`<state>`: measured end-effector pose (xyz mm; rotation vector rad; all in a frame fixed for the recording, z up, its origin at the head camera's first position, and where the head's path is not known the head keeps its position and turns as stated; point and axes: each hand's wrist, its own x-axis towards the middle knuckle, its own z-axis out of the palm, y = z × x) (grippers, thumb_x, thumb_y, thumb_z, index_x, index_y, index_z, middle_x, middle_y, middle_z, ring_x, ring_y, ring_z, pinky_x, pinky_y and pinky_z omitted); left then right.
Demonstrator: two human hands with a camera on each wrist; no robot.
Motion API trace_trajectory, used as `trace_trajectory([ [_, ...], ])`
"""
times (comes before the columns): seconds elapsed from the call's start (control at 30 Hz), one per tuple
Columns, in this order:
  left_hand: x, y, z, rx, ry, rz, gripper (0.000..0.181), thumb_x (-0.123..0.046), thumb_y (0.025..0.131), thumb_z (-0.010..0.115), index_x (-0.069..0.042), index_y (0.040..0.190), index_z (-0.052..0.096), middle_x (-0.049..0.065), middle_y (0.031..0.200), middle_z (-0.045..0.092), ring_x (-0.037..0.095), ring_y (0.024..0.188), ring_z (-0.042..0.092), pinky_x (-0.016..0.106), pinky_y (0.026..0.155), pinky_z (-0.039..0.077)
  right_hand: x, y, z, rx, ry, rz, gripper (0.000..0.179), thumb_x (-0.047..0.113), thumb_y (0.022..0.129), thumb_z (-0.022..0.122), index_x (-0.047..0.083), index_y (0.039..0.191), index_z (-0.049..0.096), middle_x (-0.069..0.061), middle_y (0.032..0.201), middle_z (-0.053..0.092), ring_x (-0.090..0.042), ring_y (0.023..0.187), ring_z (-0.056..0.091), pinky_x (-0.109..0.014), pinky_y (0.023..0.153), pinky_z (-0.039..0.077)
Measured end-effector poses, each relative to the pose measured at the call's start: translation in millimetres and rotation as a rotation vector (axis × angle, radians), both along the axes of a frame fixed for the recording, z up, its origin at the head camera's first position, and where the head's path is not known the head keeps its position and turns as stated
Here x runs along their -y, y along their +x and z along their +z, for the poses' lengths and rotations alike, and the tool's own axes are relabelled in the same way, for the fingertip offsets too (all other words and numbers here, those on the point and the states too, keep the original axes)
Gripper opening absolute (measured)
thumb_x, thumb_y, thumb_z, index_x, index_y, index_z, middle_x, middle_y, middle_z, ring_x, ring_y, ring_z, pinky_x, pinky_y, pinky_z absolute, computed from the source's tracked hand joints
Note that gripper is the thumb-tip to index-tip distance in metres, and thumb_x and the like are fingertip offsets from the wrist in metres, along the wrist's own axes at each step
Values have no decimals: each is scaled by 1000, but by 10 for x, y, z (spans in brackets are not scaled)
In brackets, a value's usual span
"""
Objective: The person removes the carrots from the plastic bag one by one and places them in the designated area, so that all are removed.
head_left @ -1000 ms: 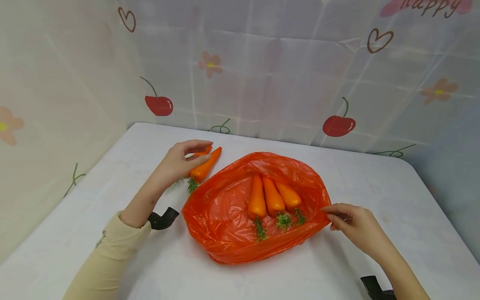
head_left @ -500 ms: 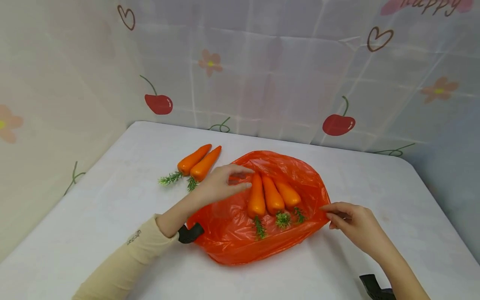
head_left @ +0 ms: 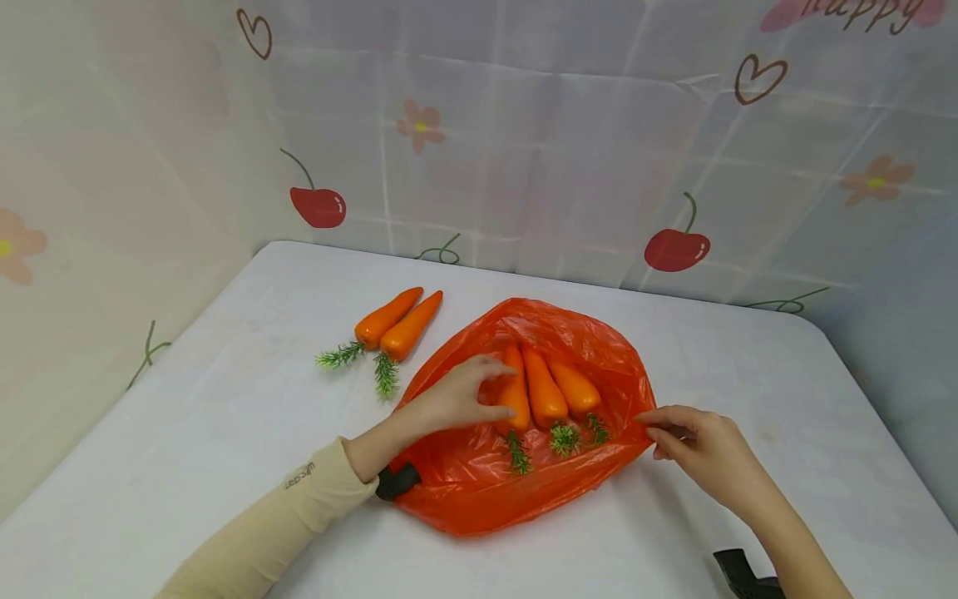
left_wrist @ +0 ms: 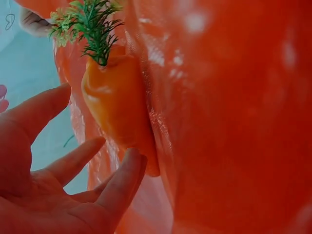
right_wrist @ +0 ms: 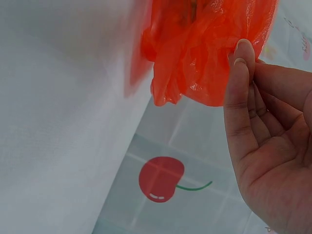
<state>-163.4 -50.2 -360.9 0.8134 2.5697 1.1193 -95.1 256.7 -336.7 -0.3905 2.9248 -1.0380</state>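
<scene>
A red plastic bag lies open on the white table, with three carrots inside, green tops toward the front. My left hand reaches over the bag's left rim, fingers and thumb spread beside the leftmost carrot. In the left wrist view, a fingertip overlaps that carrot's lower end; I cannot tell whether it touches. At the bag's right edge my right hand pinches the rim between thumb and fingers, clearly seen in the right wrist view, where the bag hangs from the fingertips.
Two more carrots, one next to the other, lie on the table behind and left of the bag. A printed curtain stands behind the table's back edge.
My left hand has moved right and forward from above the two loose carrots into the bag, down beside the leftmost carrot. My right hand keeps its pinch on the bag's rim, almost still.
</scene>
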Motion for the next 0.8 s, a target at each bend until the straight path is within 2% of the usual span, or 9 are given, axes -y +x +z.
trace_trajectory([
  [0.17,-31,13,-39,22,-38,-16,56,-24,82,74,-8,131,54,20,136,39,32,124,39,44,97,37,10,-3,0,9,3,-4,21,-4,83,66,-2,104,68,-11,93,66,-11,64,61,-27,61,54],
  [0.4,-67,21,-44,24,-80,-26,58,-28,81,74,-14,133,53,12,132,47,28,121,42,43,95,39,7,-11,5,9,10,-2,21,-4,83,66,-2,104,68,-11,92,65,-12,65,61,-28,61,54],
  [0.57,-106,13,-60,40,-100,-29,60,-32,81,75,-16,133,52,12,130,48,26,115,45,42,92,42,-3,-12,1,5,13,-2,21,-4,83,66,-2,104,68,-10,92,65,-12,65,60,-27,60,54],
  [0.8,-127,20,-86,66,-104,-2,47,-29,81,75,-20,123,56,7,119,52,22,106,46,38,86,44,6,-9,-16,25,3,-9,21,-3,83,66,-2,104,68,-9,90,65,-13,64,60,-27,61,54],
])
